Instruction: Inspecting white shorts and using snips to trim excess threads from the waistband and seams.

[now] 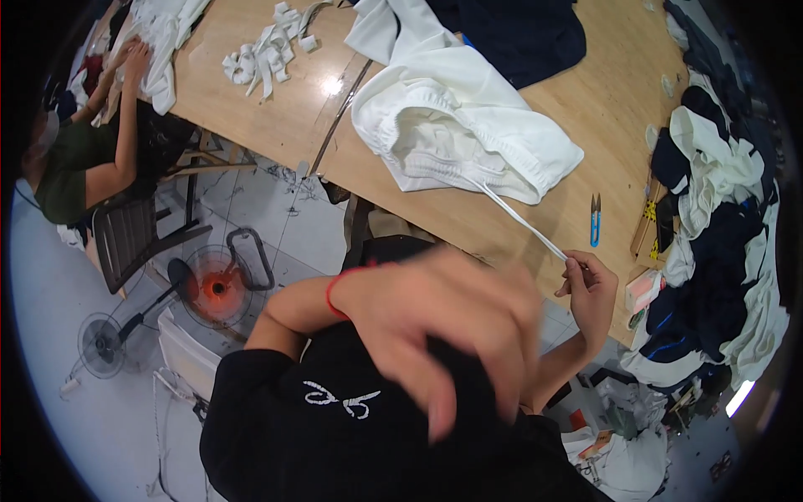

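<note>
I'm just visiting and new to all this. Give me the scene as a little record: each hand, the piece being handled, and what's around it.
Left hand: blurred, raised close to the camera, nothing seen in it
Right hand: pinching a white cord between thumb and fingers
Piece: white garment with gathered waistband; the cord runs from its opening
Tool: blue-handled snips, lying on the wooden table
Nearby: dark cloth, white strips
Right edge: heaped clothes
Other person: at left, handling white cloth

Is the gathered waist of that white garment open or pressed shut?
Open: the gathered waist gapes, showing the inside; a white cord runs from it to the right hand.
</note>
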A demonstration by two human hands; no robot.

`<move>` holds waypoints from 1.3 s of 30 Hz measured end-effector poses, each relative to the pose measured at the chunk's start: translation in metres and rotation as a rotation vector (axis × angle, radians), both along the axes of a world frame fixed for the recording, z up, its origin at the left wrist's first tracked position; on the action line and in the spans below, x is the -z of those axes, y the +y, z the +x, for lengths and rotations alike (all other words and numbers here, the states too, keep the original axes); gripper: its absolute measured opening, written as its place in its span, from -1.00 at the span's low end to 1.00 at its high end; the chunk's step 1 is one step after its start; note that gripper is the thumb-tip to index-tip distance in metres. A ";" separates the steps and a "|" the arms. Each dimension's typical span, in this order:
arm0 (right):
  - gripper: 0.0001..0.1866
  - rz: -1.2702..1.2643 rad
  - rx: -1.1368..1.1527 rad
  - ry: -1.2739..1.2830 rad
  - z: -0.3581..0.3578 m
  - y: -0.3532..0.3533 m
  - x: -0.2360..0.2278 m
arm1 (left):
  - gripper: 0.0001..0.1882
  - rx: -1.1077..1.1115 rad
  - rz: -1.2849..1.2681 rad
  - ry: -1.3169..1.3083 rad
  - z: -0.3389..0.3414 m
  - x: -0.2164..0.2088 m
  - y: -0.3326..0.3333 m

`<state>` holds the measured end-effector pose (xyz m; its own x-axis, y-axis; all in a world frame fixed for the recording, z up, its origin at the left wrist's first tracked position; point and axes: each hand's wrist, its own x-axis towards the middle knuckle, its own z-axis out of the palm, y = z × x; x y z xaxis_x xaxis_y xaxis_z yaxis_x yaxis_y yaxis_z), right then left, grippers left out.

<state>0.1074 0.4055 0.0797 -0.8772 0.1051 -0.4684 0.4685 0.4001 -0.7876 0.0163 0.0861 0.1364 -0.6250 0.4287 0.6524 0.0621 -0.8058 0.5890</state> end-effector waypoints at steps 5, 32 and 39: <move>-0.82 -0.068 0.052 0.047 0.001 -0.014 0.009 | -0.51 0.393 0.241 -0.125 0.025 -0.017 0.029; -0.79 0.299 0.124 0.344 -0.009 -0.059 0.085 | -0.86 -0.881 -1.442 0.223 -0.026 0.191 0.007; -0.79 0.218 0.203 0.423 -0.016 -0.052 0.076 | -0.84 -1.034 -1.266 0.485 -0.019 0.214 0.002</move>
<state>0.0913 0.3536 0.0038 -0.9369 0.3485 -0.0256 0.2125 0.5101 -0.8334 -0.0031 0.0879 -0.0774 -0.8167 0.3637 0.4481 0.5728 0.6051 0.5529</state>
